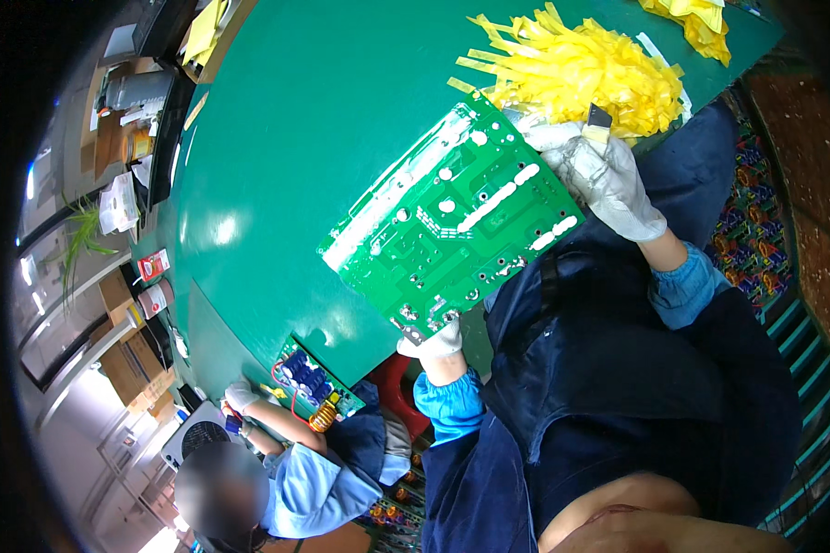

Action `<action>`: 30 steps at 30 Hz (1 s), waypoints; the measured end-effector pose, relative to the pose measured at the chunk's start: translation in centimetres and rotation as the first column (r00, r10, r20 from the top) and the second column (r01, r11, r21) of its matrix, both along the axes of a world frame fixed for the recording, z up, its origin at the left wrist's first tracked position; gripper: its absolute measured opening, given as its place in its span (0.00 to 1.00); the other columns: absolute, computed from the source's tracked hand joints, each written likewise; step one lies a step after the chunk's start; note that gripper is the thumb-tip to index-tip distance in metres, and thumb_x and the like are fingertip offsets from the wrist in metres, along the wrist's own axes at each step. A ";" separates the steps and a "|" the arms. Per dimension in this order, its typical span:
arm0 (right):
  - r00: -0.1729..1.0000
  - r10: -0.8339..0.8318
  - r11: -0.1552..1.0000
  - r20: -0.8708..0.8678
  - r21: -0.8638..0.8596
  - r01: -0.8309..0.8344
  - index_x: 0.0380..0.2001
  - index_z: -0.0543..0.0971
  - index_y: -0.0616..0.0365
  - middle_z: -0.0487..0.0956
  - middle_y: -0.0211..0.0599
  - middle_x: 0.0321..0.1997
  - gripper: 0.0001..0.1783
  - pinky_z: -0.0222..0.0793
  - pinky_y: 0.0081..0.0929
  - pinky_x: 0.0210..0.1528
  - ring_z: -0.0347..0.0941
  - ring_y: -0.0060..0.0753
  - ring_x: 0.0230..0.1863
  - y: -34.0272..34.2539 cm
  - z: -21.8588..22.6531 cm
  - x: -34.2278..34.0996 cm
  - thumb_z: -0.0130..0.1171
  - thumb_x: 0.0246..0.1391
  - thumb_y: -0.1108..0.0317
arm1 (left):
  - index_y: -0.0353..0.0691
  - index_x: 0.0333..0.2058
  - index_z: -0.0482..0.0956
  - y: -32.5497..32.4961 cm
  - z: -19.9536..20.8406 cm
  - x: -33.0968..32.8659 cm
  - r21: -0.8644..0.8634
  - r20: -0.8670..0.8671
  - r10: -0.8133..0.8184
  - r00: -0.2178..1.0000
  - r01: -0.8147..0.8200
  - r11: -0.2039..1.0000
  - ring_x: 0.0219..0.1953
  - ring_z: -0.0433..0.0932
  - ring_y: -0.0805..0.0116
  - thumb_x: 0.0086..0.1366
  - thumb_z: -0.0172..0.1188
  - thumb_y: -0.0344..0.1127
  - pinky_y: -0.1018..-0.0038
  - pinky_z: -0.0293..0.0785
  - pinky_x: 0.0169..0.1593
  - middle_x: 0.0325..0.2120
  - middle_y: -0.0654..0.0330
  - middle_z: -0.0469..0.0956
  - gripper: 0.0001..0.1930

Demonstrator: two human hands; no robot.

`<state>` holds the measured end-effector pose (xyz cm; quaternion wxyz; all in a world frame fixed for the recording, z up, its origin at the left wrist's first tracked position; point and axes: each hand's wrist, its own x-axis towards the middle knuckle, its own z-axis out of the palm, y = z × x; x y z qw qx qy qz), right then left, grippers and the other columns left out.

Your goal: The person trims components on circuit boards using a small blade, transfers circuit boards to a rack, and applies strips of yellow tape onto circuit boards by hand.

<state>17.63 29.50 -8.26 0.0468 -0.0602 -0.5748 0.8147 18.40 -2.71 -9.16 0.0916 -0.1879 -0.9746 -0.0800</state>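
Note:
A large green circuit board (452,217), its soldered side facing me, is held tilted between my gloved hands. My left hand (436,344) grips its lower corner, with the fingers partly hidden behind the board. My right hand (604,170), in a white glove, closes on the opposite edge. A small piece, dark at the tip and pale yellow below (598,124), sticks up by the right fingers; I cannot make out what it is. Just beyond this hand lies a heap of yellow tape strips (586,74).
Under the board spreads a green tabletop (277,138). More yellow strips (696,28) lie at the far right. At the lower left a co-worker (314,488) sits by another board with blue capacitors (309,378). Cartons (134,364) and a plant (83,235) stand along the left.

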 end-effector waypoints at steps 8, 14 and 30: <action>0.998 0.016 0.995 0.054 -0.100 -0.011 0.53 0.73 0.64 0.78 0.29 0.42 0.22 0.68 0.12 0.39 0.73 0.15 0.39 -0.1 0.9 0.3 0.51 0.65 0.58 | 0.42 0.45 0.81 0.0 0.3 0.4 -0.115 0.057 0.005 0.998 0.001 0.993 0.40 0.82 0.59 0.59 0.61 0.44 0.69 0.80 0.39 0.43 0.59 0.81 0.18; 1.000 -0.008 1.000 0.028 0.009 0.008 0.51 0.74 0.64 0.78 0.27 0.31 0.22 0.65 0.15 0.26 0.70 0.13 0.26 0.1 0.3 0.3 0.53 0.63 0.56 | 0.41 0.47 0.80 0.7 1.0 0.6 -0.038 0.150 0.076 0.986 -0.071 0.997 0.47 0.79 0.58 0.60 0.60 0.43 0.65 0.77 0.48 0.48 0.58 0.79 0.18; 1.000 -0.026 0.989 0.017 0.147 0.023 0.48 0.73 0.66 0.78 0.34 0.30 0.18 0.62 0.14 0.21 0.71 0.17 0.22 0.1 -1.3 0.9 0.49 0.65 0.61 | 0.39 0.47 0.79 0.5 1.2 0.9 -0.112 0.052 0.008 0.999 -0.002 0.994 0.43 0.81 0.63 0.60 0.62 0.38 0.71 0.79 0.42 0.46 0.58 0.80 0.17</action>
